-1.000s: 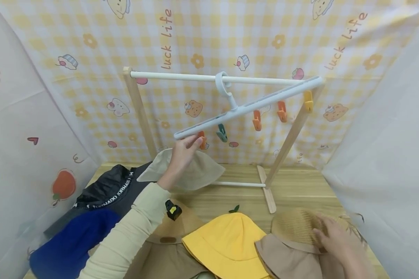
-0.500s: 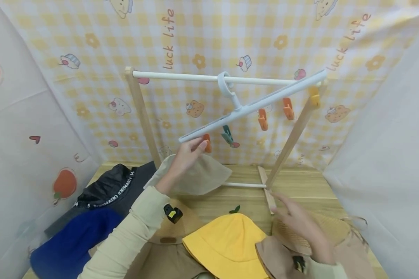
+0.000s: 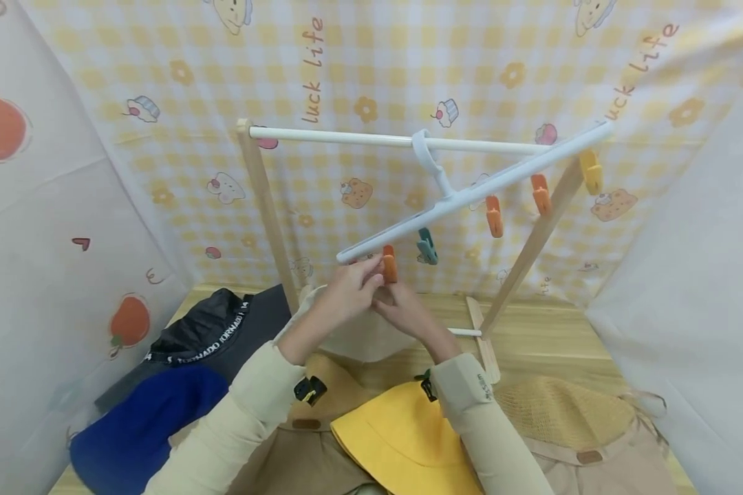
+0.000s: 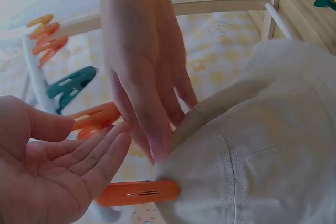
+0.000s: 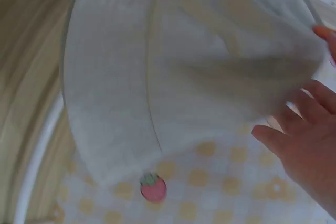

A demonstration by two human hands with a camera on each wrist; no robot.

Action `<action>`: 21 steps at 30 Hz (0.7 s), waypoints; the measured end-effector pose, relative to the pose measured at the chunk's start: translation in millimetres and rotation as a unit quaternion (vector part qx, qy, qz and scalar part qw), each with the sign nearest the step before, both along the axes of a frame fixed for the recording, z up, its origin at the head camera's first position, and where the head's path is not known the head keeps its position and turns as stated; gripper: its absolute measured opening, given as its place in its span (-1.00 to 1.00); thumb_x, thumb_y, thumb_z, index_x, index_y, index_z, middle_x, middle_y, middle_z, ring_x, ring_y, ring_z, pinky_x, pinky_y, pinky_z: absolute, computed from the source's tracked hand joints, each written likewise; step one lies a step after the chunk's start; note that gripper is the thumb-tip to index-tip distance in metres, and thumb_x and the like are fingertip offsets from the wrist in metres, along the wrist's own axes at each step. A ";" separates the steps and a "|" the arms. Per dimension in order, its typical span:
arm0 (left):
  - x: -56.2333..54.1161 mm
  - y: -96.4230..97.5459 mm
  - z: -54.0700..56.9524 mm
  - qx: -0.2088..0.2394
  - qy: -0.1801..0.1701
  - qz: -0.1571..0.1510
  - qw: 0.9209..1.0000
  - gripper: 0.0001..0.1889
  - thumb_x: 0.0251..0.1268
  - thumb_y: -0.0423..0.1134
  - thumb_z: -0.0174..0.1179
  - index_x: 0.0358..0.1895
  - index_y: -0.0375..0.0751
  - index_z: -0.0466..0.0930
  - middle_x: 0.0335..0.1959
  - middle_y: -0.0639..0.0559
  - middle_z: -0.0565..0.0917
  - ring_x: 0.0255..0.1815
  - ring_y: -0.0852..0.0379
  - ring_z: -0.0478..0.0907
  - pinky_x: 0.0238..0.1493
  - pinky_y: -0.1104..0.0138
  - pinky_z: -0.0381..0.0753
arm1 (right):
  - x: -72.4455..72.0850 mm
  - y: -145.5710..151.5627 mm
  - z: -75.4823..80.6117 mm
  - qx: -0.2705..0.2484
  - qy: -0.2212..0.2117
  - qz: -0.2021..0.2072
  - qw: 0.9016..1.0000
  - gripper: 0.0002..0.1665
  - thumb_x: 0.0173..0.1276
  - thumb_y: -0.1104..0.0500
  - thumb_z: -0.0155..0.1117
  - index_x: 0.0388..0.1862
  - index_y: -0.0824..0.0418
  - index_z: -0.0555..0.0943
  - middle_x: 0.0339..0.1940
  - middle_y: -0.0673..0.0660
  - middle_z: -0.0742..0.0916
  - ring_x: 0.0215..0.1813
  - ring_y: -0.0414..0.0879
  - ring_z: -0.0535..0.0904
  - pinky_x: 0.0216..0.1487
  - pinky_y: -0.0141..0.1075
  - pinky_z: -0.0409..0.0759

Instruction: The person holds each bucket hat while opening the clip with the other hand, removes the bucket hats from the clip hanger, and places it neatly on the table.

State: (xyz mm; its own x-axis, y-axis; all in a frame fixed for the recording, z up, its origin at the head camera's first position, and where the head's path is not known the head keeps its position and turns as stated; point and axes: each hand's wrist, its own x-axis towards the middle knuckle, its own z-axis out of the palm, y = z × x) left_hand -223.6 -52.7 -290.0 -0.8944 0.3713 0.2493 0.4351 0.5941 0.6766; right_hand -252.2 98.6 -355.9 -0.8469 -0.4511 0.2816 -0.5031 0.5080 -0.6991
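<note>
A pale blue hanger [image 3: 501,180] hangs tilted, its left end low. From its left end a beige bucket hat [image 3: 367,335] hangs by an orange clothespin [image 4: 137,193], which my left hand hides in the head view. With thumb and fingertips my left hand [image 3: 348,292] pinches a second orange clothespin [image 3: 389,264] on the hanger. My right hand [image 3: 404,313] is just below that clothespin, behind the hat's upper edge. In the right wrist view its fingers [image 5: 312,107] are loosely extended beside the hat's edge.
A green clothespin [image 3: 427,246], two more orange ones and a yellow one [image 3: 591,172] hang along the hanger. Its hook is over a white rod [image 3: 334,137] between wooden posts. Blue [image 3: 148,426], black, yellow [image 3: 402,440] and tan [image 3: 563,412] hats cover the front of the table.
My right hand has moved from the tan hat at the right up to the hanging beige hat, beside my left hand. The left hand stays at the orange clothespin.
</note>
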 end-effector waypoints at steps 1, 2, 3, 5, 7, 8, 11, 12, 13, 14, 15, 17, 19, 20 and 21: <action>3.0 -0.8 0.4 -0.002 0.006 0.001 1.000 -0.54 0.42 -0.28 -0.05 0.36 -0.23 0.25 0.20 -0.21 0.50 0.13 -0.08 0.51 0.06 0.15 0.53 | -1.1 -3.6 -1.2 -0.005 0.010 -0.011 1.000 -0.41 0.35 0.18 0.16 0.33 0.28 0.32 0.30 0.23 0.47 0.34 0.11 0.36 0.31 -0.03 0.34; 6.4 -2.3 0.7 0.003 0.014 0.004 1.000 -0.55 0.42 -0.28 -0.04 0.35 -0.22 0.28 0.17 -0.21 0.52 0.09 -0.07 0.53 0.01 0.15 0.55 | -1.1 -6.5 -1.9 -0.009 0.019 -0.023 0.999 -0.46 0.34 0.19 0.17 0.28 0.30 0.38 0.25 0.24 0.52 0.29 0.12 0.42 0.26 -0.04 0.39; 9.5 -4.5 0.3 0.018 0.023 0.007 1.000 -0.56 0.41 -0.29 -0.03 0.33 -0.21 0.31 0.13 -0.20 0.56 0.03 -0.05 0.56 -0.03 0.16 0.57 | -0.7 -9.1 -2.4 -0.013 0.027 -0.034 0.999 -0.49 0.34 0.20 0.17 0.25 0.31 0.42 0.20 0.26 0.57 0.22 0.11 0.48 0.20 -0.05 0.45; 14.8 -10.7 -1.4 0.067 0.048 0.023 0.996 -0.61 0.39 -0.32 0.00 0.26 -0.22 0.40 0.03 -0.18 0.62 -0.06 -0.02 0.60 -0.09 0.18 0.59 | 0.8 -13.2 -3.3 -0.018 0.037 -0.050 0.998 -0.57 0.35 0.16 0.17 0.17 0.27 0.50 -0.05 0.27 0.68 -0.03 0.06 0.59 0.00 -0.14 0.56; 17.2 -18.8 -5.1 0.139 0.071 0.049 0.986 -0.65 0.35 -0.36 0.04 0.19 -0.24 0.46 -0.02 -0.17 0.63 -0.10 -0.01 0.60 -0.09 0.19 0.60 | 3.2 -16.1 -4.3 -0.025 0.040 -0.059 0.997 -0.60 0.36 0.12 0.17 0.13 0.22 0.55 -0.23 0.21 0.69 -0.25 -0.06 0.56 -0.20 -0.27 0.54; 17.6 -23.5 -7.3 0.177 0.079 0.061 0.979 -0.66 0.32 -0.38 0.06 0.15 -0.27 0.47 -0.02 -0.17 0.61 -0.08 -0.02 0.58 -0.05 0.19 0.59 | 4.4 -17.1 -4.9 -0.027 0.041 -0.061 0.997 -0.61 0.36 0.10 0.16 0.12 0.19 0.56 -0.31 0.18 0.68 -0.34 -0.11 0.49 -0.29 -0.32 0.50; 13.5 -37.1 -14.9 0.255 0.061 0.084 0.961 -0.61 0.26 -0.40 0.13 0.16 -0.34 0.38 0.06 -0.20 0.51 0.04 -0.08 0.51 0.10 0.17 0.51 | 8.2 -17.9 -6.6 -0.038 0.042 -0.060 0.997 -0.64 0.36 0.07 0.15 0.09 0.15 0.58 -0.44 0.09 0.62 -0.44 -0.20 0.38 -0.43 -0.41 0.38; 11.1 -41.0 -17.4 0.267 0.040 0.084 0.959 -0.56 0.24 -0.39 0.16 0.19 -0.34 0.34 0.11 -0.21 0.47 0.08 -0.09 0.48 0.15 0.16 0.47 | 9.5 -17.9 -6.7 -0.044 0.044 -0.059 0.996 -0.65 0.36 0.07 0.15 0.08 0.15 0.59 -0.45 0.07 0.62 -0.45 -0.21 0.38 -0.44 -0.42 0.39; 8.4 -44.6 -19.9 0.276 0.011 0.075 0.958 -0.50 0.23 -0.37 0.17 0.23 -0.35 0.28 0.15 -0.23 0.43 0.14 -0.11 0.44 0.21 0.15 0.42 | 10.8 -17.6 -6.7 -0.048 0.045 -0.056 0.996 -0.66 0.37 0.08 0.14 0.07 0.14 0.59 -0.47 0.07 0.61 -0.46 -0.21 0.37 -0.45 -0.42 0.39; 5.3 -47.6 -22.3 0.281 -0.022 0.061 0.958 -0.44 0.23 -0.35 0.18 0.27 -0.34 0.22 0.20 -0.25 0.40 0.20 -0.13 0.40 0.25 0.13 0.38 | 11.9 -17.1 -6.5 -0.052 0.048 -0.055 0.996 -0.67 0.38 0.09 0.14 0.06 0.14 0.60 -0.44 0.06 0.64 -0.44 -0.23 0.40 -0.42 -0.43 0.42; 1.9 -49.8 -24.6 0.282 -0.056 0.043 0.957 -0.40 0.24 -0.34 0.18 0.31 -0.33 0.17 0.24 -0.26 0.38 0.24 -0.15 0.37 0.29 0.12 0.35 | 12.9 -16.5 -6.3 -0.055 0.050 -0.052 0.996 -0.68 0.38 0.10 0.13 0.05 0.15 0.60 -0.47 0.07 0.64 -0.46 -0.22 0.41 -0.44 -0.42 0.42; -4.1 -53.0 -28.7 0.276 -0.115 0.009 0.954 -0.36 0.27 -0.31 0.15 0.37 -0.31 0.10 0.27 -0.29 0.36 0.30 -0.16 0.32 0.32 0.09 0.30 | 14.6 -15.6 -4.9 -0.054 0.055 -0.048 0.996 -0.70 0.39 0.12 0.11 0.03 0.16 0.61 -0.45 0.09 0.67 -0.45 -0.21 0.43 -0.40 -0.40 0.44; -8.9 -55.0 -31.8 0.268 -0.152 -0.015 0.951 -0.38 0.30 -0.32 0.12 0.38 -0.31 0.11 0.27 -0.31 0.37 0.30 -0.17 0.32 0.31 0.06 0.31 | 16.2 -15.2 -3.0 -0.048 0.062 -0.045 0.996 -0.72 0.39 0.14 0.11 0.00 0.17 0.62 -0.37 0.10 0.71 -0.40 -0.21 0.48 -0.33 -0.40 0.48; -10.7 -55.7 -33.0 0.263 -0.162 -0.020 0.951 -0.41 0.31 -0.32 0.11 0.37 -0.31 0.14 0.25 -0.30 0.39 0.29 -0.17 0.35 0.29 0.06 0.33 | 16.6 -15.2 -2.1 -0.043 0.066 -0.044 0.996 -0.73 0.39 0.15 0.11 -0.01 0.18 0.62 -0.35 0.11 0.72 -0.40 -0.20 0.49 -0.33 -0.39 0.48; -11.8 -56.1 -33.6 0.253 -0.166 -0.021 0.953 -0.44 0.31 -0.31 0.11 0.34 -0.30 0.19 0.23 -0.29 0.42 0.26 -0.16 0.37 0.27 0.05 0.35 | 17.2 -15.5 -1.1 -0.039 0.071 -0.043 0.996 -0.74 0.39 0.17 0.11 -0.02 0.19 0.62 -0.35 0.12 0.73 -0.40 -0.19 0.50 -0.33 -0.38 0.49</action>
State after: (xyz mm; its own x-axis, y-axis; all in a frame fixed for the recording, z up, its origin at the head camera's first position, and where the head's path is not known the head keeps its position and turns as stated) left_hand -235.4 -108.8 -323.6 -0.9420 0.3166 0.1114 0.1629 0.1412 0.9765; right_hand -235.0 83.1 -357.0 -0.8305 -0.3514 0.4322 -0.5567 0.4997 -0.6636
